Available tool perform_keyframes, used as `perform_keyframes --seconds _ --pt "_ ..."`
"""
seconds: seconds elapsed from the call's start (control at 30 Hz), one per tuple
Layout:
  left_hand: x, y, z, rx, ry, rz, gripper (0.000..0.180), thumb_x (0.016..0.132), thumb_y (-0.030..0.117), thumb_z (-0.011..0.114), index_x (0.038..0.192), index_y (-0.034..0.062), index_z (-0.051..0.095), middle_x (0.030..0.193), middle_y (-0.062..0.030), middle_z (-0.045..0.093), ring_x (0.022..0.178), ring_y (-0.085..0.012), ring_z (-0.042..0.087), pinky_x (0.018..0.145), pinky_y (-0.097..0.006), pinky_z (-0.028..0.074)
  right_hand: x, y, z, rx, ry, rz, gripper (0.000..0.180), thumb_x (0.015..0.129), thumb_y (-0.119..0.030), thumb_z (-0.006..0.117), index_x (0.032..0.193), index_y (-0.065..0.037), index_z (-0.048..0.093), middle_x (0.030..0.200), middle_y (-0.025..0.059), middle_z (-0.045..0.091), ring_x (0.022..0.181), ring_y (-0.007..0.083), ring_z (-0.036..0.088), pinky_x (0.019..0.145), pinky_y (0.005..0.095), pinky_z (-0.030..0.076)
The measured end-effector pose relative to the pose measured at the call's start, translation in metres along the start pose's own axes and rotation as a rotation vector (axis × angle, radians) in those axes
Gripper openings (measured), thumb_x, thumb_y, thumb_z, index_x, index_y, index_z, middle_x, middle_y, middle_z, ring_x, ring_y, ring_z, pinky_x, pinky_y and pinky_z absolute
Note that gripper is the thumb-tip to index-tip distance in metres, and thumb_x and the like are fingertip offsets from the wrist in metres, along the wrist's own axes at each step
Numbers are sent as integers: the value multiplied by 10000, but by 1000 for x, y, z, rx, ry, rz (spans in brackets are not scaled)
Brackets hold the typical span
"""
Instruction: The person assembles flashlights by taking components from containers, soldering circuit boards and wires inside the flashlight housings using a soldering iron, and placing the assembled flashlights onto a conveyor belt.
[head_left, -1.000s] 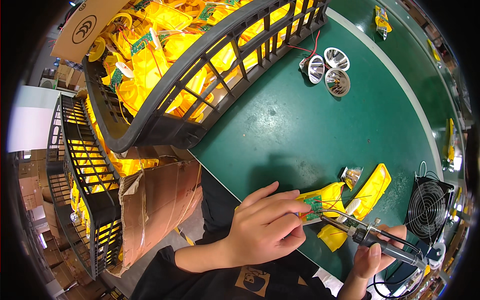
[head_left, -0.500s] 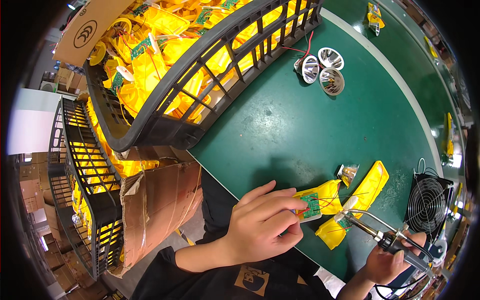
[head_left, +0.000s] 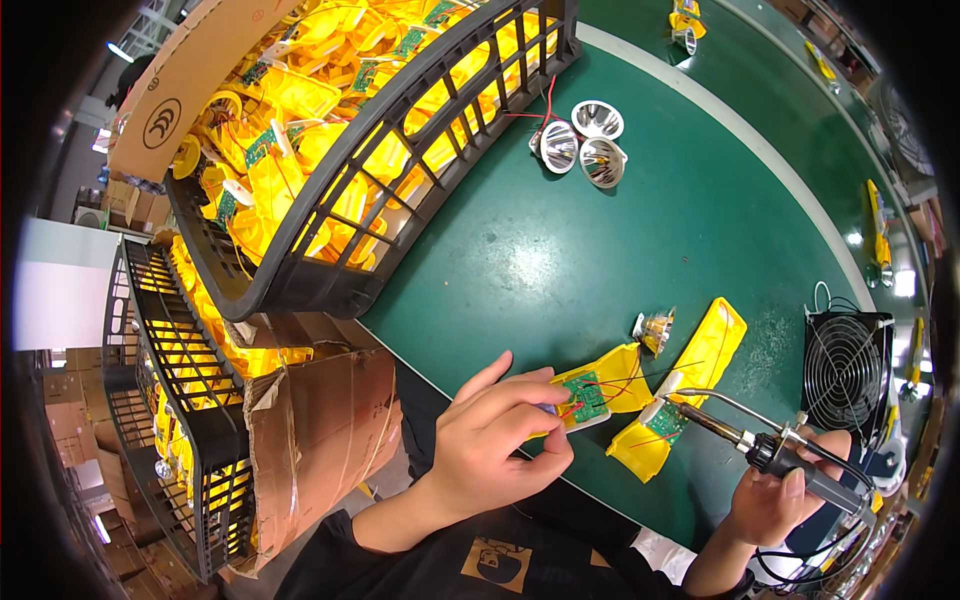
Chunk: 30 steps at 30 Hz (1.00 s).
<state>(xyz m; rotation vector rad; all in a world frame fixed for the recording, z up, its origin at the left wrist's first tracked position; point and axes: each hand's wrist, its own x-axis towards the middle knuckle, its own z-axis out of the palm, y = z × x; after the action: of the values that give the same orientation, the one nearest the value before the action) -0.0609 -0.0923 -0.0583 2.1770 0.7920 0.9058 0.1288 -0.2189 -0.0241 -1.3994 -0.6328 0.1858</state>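
My left hand (head_left: pixel 497 428) is closed on the near end of a yellow plastic housing (head_left: pixel 622 376), its fingertips beside a green circuit board (head_left: pixel 587 398) with red and dark wires. What the fingertips pinch there is partly hidden. In my right hand (head_left: pixel 785 490) is a soldering iron (head_left: pixel 768 455) with a thin curved metal tube along it. Its tip hovers over or touches a second yellow housing (head_left: pixel 712 345), by a small green board (head_left: pixel 664 422); contact cannot be told. A silvery reflector cup (head_left: pixel 655 330) lies behind the two housings.
A black plastic crate (head_left: pixel 330 245) full of yellow housings stands at the left of the green table (head_left: pixel 480 270). Three reflector cups (head_left: pixel 602 160) lie further back. A black fan (head_left: pixel 847 370) stands at right. Another filled crate (head_left: pixel 190 390) and a cardboard box (head_left: pixel 325 445) are lower left.
The whole view has shifted, so the table things appear further left. Both hands keep their hold, and the iron's tip remains by the second housing's board.
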Motion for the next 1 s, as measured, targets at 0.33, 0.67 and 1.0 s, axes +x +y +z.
perform_keyframes --seconds 0.33,0.67,1.0 --pt "33 -19 -12 -50 -143 134 153 567 8 646 631 64 518 798 -46 610 774 -211 624 790 -413 464 4 1 1 42 -140 -16 341 707 -215 590 839 -12 350 702 53 369 511 76 369 385 154 305" --pt "-7 -38 -72 274 -110 238 226 574 -30 614 767 86 631 809 -29 588 663 -208 546 612 -302 440 6 -1 -1 -19 -66 6 405 694 -300 632 794 -9 368 595 56 419 414 80 401 373 166 312" --pt "-40 -45 -76 75 -186 333 240 587 42 636 822 87 657 714 -20 557 564 -158 515 492 -249 406 2 7 8 10 -44 -14 385 699 -286 625 807 -14 374 584 44 402 417 70 377 358 155 308"
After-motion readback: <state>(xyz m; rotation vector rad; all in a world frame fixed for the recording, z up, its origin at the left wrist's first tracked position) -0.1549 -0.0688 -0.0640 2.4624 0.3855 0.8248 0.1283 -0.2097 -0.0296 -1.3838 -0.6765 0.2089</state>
